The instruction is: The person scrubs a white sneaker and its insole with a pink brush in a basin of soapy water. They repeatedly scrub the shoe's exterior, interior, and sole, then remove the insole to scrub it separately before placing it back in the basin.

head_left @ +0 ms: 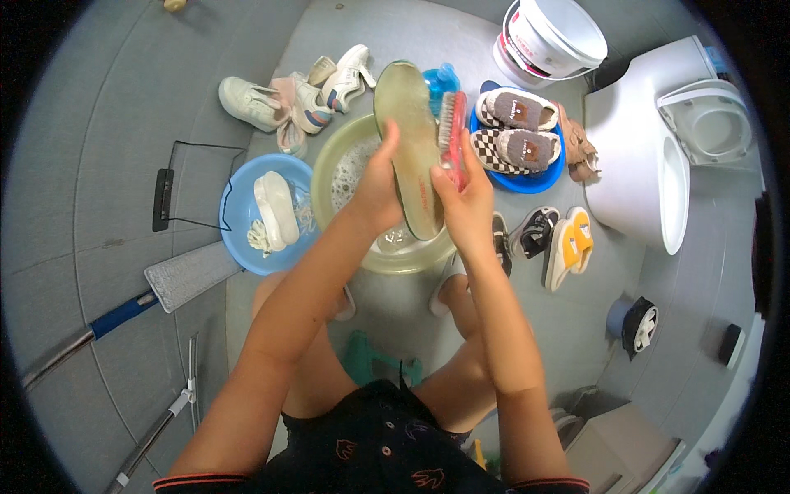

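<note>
My left hand (380, 188) grips a yellowish, worn shoe insole (408, 123), with the thumb on its face. The insole is tilted upright over a pale green basin (387, 265) of foamy water. Closed round a pink scrub brush (459, 136) with white bristles, my right hand (467, 202) is just right of the insole. The bristles face the insole; a narrow gap shows between them near the top. Left of the basin, a light blue basin (233, 193) holds a white shoe (276, 211) and a bundle of laces (257, 237).
White sneakers (251, 103) stand at the back left. At right are a blue tub (527, 183) with checkered slippers (522, 148), yellow slippers (568, 247) and a toilet (629, 140). A white bucket (535, 41) stands behind; a flat mop (193, 276) leans at left.
</note>
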Motion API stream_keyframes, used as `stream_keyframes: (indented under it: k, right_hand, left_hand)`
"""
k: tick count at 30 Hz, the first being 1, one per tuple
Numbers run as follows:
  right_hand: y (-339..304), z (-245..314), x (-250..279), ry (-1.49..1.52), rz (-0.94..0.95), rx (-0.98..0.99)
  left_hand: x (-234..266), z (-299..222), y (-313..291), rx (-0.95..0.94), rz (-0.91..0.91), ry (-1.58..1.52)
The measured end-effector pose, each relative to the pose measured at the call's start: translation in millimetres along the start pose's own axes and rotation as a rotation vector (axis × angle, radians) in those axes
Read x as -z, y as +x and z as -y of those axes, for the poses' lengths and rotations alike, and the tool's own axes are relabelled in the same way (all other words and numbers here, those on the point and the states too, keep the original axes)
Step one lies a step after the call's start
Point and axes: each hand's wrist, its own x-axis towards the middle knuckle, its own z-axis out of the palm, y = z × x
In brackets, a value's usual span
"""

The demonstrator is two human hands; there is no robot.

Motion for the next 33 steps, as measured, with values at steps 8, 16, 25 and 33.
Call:
stream_keyframes:
  k: [8,16,25,33]
  right_hand:
    - [-24,16,3,-0.456,0.171,0.153]
    - [4,10,-14,-0.709,0.075,0.141]
    - [-6,18,-17,-0.720,0.185,0.055]
    - [-34,17,-22,-0.829,0.224,0.151]
  left_hand:
    - [15,-36,3,-0.158,-0.049,-0.142]
    - [14,4,2,0.073,-0.052,-0.051]
    - [19,-4,0,0.047,-0.083,0.008]
    - [25,-21,-2,-0.005,-0.108,-0.003]
